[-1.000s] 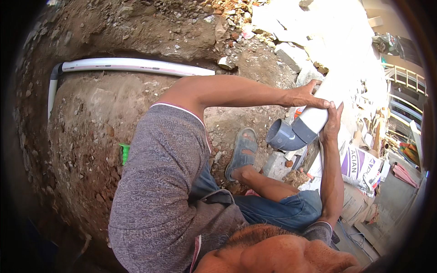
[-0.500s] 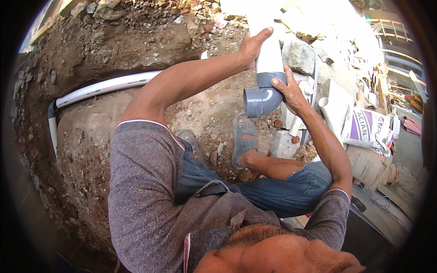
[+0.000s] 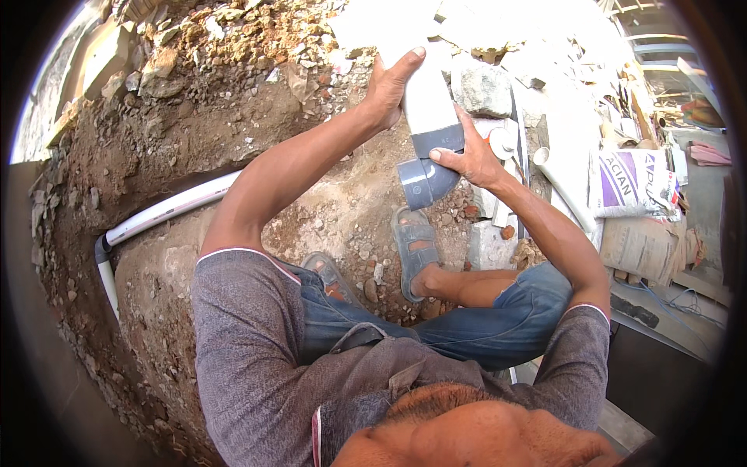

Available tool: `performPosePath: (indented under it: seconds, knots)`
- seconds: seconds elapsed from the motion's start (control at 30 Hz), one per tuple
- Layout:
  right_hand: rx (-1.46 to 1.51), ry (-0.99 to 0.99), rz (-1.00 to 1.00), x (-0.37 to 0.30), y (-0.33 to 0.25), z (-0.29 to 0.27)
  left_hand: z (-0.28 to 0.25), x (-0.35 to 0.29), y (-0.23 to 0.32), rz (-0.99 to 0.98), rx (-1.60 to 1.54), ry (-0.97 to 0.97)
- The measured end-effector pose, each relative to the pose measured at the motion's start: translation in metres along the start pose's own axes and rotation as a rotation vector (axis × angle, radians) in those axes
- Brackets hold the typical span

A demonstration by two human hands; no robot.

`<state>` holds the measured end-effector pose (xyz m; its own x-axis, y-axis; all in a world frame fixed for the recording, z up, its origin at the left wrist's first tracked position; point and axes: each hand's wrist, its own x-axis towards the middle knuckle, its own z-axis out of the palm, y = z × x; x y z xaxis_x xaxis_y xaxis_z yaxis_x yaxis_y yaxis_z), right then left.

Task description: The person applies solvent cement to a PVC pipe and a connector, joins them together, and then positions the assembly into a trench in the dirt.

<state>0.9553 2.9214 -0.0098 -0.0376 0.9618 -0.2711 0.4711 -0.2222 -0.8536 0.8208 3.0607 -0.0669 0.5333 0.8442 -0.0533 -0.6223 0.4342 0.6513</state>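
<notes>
A white plastic pipe [image 3: 429, 100] slants away from me, its far end lost in the glare. On its near end sits a grey elbow fitting [image 3: 430, 181], the open mouth turned to the lower left. My left hand [image 3: 387, 89] grips the pipe from the left, thumb lying along its top. Lower down, my right hand [image 3: 476, 154] is wrapped around the elbow's collar from the right, with the thumb on top. The undersides of both grips are hidden. Pipe and fitting are held up above the ground, over my sandalled foot [image 3: 415, 253].
Another white pipe [image 3: 175, 210] with a dark elbow [image 3: 102, 249] lies in a dirt trench at the left. To the right are a concrete block [image 3: 482, 88], a loose pipe [image 3: 566, 189], a white and purple sack [image 3: 634, 184] and tangled wire [image 3: 685, 300]. Rubble [image 3: 257, 47] covers the far bank.
The pipe, elbow and both hands sit further left in view and tilt a little more. The surroundings have also shifted, as the view has turned. Both hands keep their hold.
</notes>
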Motion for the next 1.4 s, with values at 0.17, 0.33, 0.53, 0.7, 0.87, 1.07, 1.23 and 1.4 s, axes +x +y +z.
performPosePath:
  seconds: [0.17, 0.33, 0.53, 0.7, 0.87, 1.07, 1.23, 1.4]
  knots:
    - [0.012, -0.003, -0.018, 0.0, -0.005, -0.005, 0.009, 0.002, 0.005, -0.002, 0.003, 0.001]
    - [0.072, -0.009, 0.073, -0.001, 0.001, -0.001, 0.005, 0.0, 0.003, -0.003, 0.007, 0.048]
    - [0.274, -0.019, 0.149, 0.0, 0.003, 0.006, 0.006, -0.01, 0.007, -0.032, -0.045, 0.015]
    - [0.236, -0.082, 0.128, 0.003, -0.001, 0.002, 0.01, -0.01, 0.012, 0.014, -0.031, -0.014]
    - [0.07, -0.034, 0.072, 0.001, -0.009, -0.004, 0.023, -0.009, 0.018, 0.052, 0.011, 0.037]
    - [0.057, -0.039, 0.079, 0.01, -0.011, -0.01, 0.017, -0.004, 0.032, 0.047, -0.025, -0.058]
    - [0.463, -0.054, 0.162, 0.009, -0.017, -0.013, 0.029, -0.013, 0.029, 0.07, -0.026, -0.052]
    - [0.233, -0.142, 0.054, 0.006, -0.032, 0.001, 0.031, -0.021, 0.027, 0.093, 0.021, -0.062]
